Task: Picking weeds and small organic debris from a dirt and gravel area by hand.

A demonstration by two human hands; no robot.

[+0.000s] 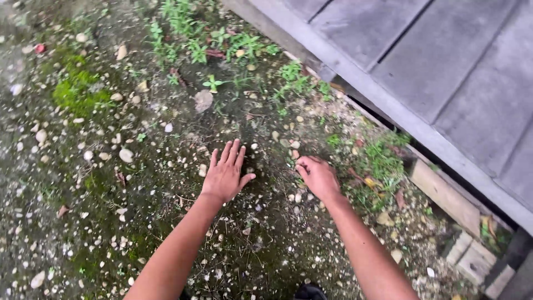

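Pebbly, mossy ground (pixel 111 183) lay under 2 bare hands beside grey wooden decking (pixel 444 72): the left hand (pixel 225 175) spread open and flat, the right hand (pixel 317 176) curled with fingers bent near small weeds (pixel 383 161), where a low pinch at the stems would probably work best.

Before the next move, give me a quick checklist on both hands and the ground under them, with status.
1. Left hand empty: ok, fingers spread flat, palm down over the pebbly soil.
2. Right hand empty: cannot tell, fingers curled, grip half closed, inside hidden.
3. Left hand touching the ground: cannot tell, it is at or just above the surface.
4. Ground between the hands free of large obstacles: ok, only small pebbles and dirt.
5. Right hand apart from the weeds: ok, they lie just beyond it.
6. Both hands apart from the grey wooden deck: ok.
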